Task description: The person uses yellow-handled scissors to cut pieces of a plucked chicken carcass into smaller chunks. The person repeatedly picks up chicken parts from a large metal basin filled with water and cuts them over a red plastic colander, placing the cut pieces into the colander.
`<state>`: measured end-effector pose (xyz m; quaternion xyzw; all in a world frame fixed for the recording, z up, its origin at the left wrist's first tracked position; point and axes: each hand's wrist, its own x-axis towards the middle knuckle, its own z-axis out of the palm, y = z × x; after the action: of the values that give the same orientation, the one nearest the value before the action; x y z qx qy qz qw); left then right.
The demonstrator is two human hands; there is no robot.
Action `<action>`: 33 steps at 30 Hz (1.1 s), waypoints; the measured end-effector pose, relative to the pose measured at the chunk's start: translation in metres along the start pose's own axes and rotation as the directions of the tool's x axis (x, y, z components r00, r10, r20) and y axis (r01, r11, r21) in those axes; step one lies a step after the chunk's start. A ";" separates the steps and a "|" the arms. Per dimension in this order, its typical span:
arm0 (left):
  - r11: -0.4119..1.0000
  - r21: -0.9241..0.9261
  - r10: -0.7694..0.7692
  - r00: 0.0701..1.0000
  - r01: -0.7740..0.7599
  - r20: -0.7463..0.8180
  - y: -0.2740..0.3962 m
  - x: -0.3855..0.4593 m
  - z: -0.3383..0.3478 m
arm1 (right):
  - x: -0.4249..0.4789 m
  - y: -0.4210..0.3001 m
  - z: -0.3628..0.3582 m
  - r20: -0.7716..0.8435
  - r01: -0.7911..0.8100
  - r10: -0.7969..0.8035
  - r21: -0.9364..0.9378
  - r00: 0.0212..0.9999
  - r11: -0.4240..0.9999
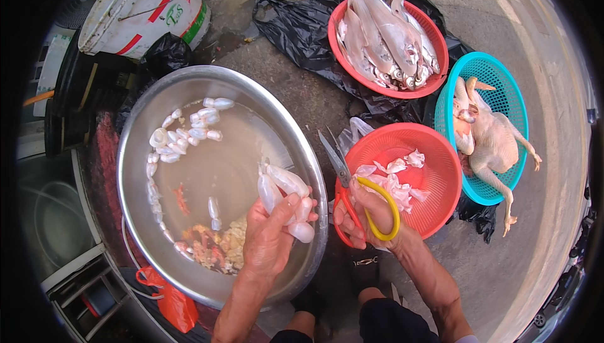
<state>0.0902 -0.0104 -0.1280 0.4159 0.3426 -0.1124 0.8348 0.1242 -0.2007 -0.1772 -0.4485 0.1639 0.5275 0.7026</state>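
Over a large stainless steel basin (134, 168) of cloudy water, my left hand (266, 246) grips a cluster of whitish, inflated fish swim bladders (288, 180). My right hand (375, 208) holds scissors (339, 164) with one red and one yellow handle loop. Their blades are slightly apart and point up and away from me. Several similar bladders (181, 142) float along the basin's left side. Orange and yellowish scraps (207, 244) lie near its front edge. Beneath my right hand, a red plastic basket (436, 192) contains crumpled pale membranes (394, 187).
Whole silvery fish (387, 36) fill another red basket (335, 50) on a black plastic bag (302, 31). A plucked bird (495, 140) lies in a turquoise basket (519, 107), legs over the rim. A white bucket (146, 8) stands back left; an orange-red bag (174, 305) lies front left.
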 end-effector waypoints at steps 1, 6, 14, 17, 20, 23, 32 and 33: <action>1.000 0.003 -0.014 1.000 0.014 0.014 -0.001 0.001 -0.002 | 0.000 0.001 -0.003 -0.043 -0.011 0.008 -0.070 0.999 0.997; 0.997 0.063 -0.047 0.999 0.046 0.011 -0.005 0.002 -0.006 | -0.005 0.009 0.000 -0.072 -0.007 0.006 -0.009 0.997 1.000; 0.988 0.155 0.024 1.000 -0.024 0.002 -0.005 0.010 0.001 | -0.044 0.030 0.005 -0.063 0.182 -0.322 -0.717 0.945 0.673; 0.965 0.262 0.033 0.999 -0.031 -0.006 -0.007 0.012 0.004 | -0.046 0.039 0.008 -0.023 0.226 -0.320 -0.663 0.947 0.714; 0.932 0.362 0.039 0.999 -0.036 -0.001 -0.006 0.010 0.008 | -0.045 0.036 0.015 -0.036 0.209 -0.289 -0.604 0.957 0.769; 0.898 0.438 0.048 0.999 -0.039 -0.009 -0.001 0.009 0.012 | -0.039 0.037 0.018 -0.023 0.240 -0.314 -0.592 0.949 0.769; 0.735 0.676 0.010 0.998 -0.051 0.064 0.017 0.017 0.025 | -0.051 0.032 0.007 -0.068 0.210 -0.389 -0.751 0.919 0.626; 0.715 0.697 -0.006 0.997 -0.048 0.075 0.018 0.018 0.026 | -0.052 0.036 0.006 -0.077 0.220 -0.411 -0.748 0.908 0.626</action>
<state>0.1239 -0.0173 -0.1177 0.6995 0.2399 -0.2388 0.6294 0.0702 -0.2257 -0.1538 -0.7710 -0.0560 0.3575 0.5241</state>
